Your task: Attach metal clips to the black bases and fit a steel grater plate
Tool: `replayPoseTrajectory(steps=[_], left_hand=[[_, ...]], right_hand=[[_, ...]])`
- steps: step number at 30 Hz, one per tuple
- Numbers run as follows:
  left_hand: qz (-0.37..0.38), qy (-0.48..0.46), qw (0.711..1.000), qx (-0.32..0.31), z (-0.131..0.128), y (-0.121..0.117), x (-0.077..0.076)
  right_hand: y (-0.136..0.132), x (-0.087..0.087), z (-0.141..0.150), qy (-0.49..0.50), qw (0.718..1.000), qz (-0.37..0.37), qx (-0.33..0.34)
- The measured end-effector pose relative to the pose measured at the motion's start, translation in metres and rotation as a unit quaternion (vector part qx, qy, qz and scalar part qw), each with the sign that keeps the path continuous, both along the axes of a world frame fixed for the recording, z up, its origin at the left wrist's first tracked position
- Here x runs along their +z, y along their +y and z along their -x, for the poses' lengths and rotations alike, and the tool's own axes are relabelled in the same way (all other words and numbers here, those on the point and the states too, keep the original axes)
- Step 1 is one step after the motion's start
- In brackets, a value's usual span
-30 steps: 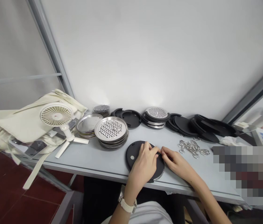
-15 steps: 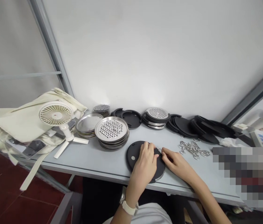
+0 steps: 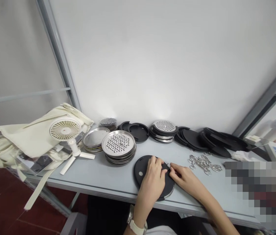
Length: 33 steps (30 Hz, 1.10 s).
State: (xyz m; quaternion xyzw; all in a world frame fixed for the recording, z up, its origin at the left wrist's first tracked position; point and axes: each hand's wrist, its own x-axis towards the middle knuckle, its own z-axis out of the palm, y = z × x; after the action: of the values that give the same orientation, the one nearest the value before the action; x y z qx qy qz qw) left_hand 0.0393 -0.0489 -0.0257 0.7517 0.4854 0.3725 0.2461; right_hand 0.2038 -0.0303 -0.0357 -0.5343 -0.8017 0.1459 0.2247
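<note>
A black round grater holder (image 3: 141, 181) lies flat near the table's front edge, a pale dot on its upper face and a strip of metal rim at its lower right. Across its top rests my left hand (image 3: 154, 178), fingers curled and pressing on it. At the holder's upper right edge, my right hand (image 3: 180, 176) pinches a small metal wire ring (image 3: 168, 165), mostly hidden by the fingertips. To the right lies a loose pile of similar wire rings (image 3: 203, 163).
Perforated metal grater discs (image 3: 118, 143) are stacked left of the hands, beside plain metal plates (image 3: 95, 137). Behind are black holders (image 3: 139, 132) and a holder with a grater disc (image 3: 164, 126). A white fan (image 3: 65, 129) and cream bag (image 3: 32, 137) occupy the left side.
The view has tilted up slightly, so everything sits lower in the picture. Both hands stay at the holder, with the right fingertips still at the wire ring.
</note>
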Motion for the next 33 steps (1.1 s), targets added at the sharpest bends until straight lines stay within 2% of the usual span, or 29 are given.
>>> replayPoseTrajectory(steps=[8, 16, 26, 33], left_hand=[[-0.009, 0.005, 1.000, 0.011, 0.0002, -0.0010, 0.0016], [-0.017, 0.025, 1.000, 0.004, 0.0019, 0.0021, -0.0002], [-0.021, 0.036, 0.999, 0.004, 0.0022, 0.0000, 0.0021], [-0.020, 0.027, 0.999, -0.001, 0.0025, -0.0005, 0.0009]], right_hand=[[-0.0001, -0.0037, -0.0009, 0.008, 1.000, -0.004, 0.014], [-0.0004, 0.0016, -0.0017, 0.051, 0.998, 0.020, 0.021], [0.0025, -0.0020, -0.0002, 0.035, 0.999, -0.005, 0.002], [0.0029, -0.0036, -0.0007, 0.019, 1.000, 0.003, 0.002]])
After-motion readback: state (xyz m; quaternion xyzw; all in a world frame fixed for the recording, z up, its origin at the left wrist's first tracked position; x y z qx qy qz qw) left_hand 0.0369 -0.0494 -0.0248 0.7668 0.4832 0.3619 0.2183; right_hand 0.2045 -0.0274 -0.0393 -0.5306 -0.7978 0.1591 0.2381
